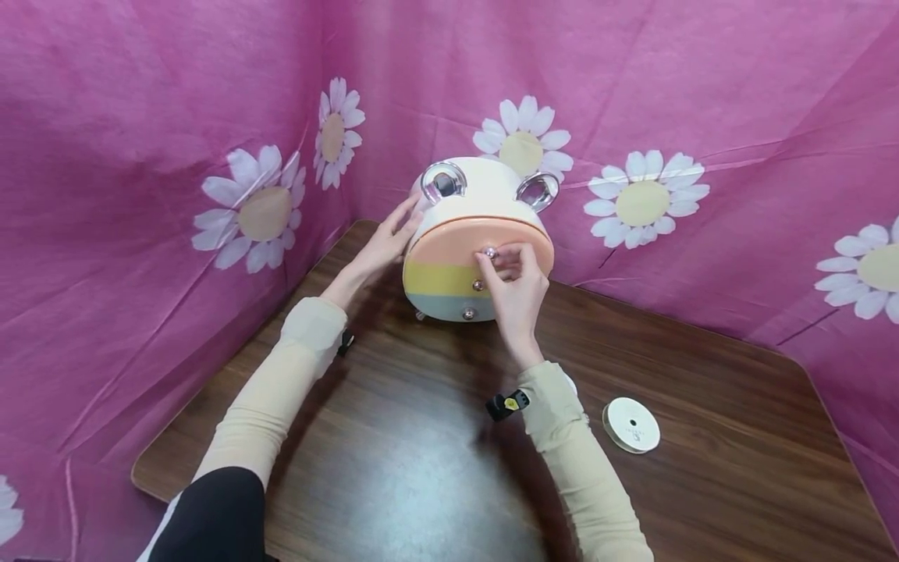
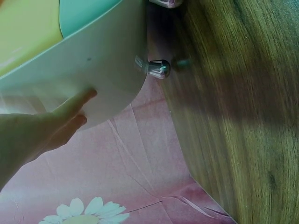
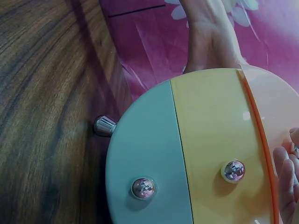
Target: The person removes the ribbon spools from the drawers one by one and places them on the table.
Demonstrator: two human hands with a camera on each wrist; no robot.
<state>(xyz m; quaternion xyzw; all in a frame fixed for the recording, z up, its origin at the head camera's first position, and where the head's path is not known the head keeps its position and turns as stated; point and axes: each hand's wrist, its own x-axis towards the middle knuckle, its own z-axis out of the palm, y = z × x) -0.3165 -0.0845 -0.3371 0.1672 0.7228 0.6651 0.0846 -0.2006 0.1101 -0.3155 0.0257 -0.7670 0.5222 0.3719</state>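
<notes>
A rounded white drawer box (image 1: 485,183) stands near the far side of the wooden counter (image 1: 393,445), before a pink cloth (image 1: 449,55). The right hand (image 1: 518,293) has its grip clamped on the top knob (image 1: 490,253), pinched between thumb and fingers; the left hand (image 1: 382,248) has its grip apart, fingers stretched along the box's side. That contact is plainest in the left wrist view, where the fingertips lie against the white wall just beside a metal foot (image 2: 159,69). The right wrist view shows an orange edge (image 3: 259,121) running between the peach front (image 3: 273,100) and the yellow front (image 3: 212,112); from the head, an orange line shows along the peach front's upper rim instead. Only the head view takes in the box's top, with its two chrome rings (image 1: 463,181), and the white reel (image 1: 632,425) lying to the right. Counted there: three coloured fronts, the lowest being the teal front (image 1: 438,306); three knobs, one to each; one reel, plus a white piece mostly hidden by the right sleeve (image 1: 590,468); and six printed daisies (image 1: 642,203), some cut by the frame.
</notes>
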